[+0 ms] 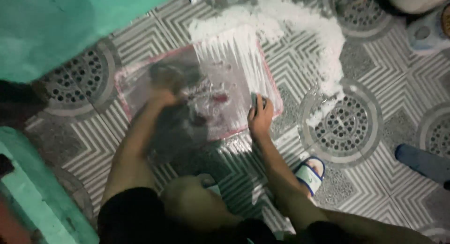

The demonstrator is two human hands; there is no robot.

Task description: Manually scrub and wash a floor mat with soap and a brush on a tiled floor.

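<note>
One soapy mat (234,66) lies on the tiled floor (375,75). The left hand (166,91) presses on it, grip blurred; the right hand (260,115) is closed around one brush (255,99) at the mat's right edge.

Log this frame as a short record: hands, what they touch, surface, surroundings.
left hand: blurred, pressed on the soapy red-edged rectangular mat
right hand: closed on a small dark object, resting on the mat near its right edge
mat: flat on the patterned grey-and-white tiled floor
foam: white, spread past the mat's top edge
foot: white slipper with blue trim
left side: green basin
</note>
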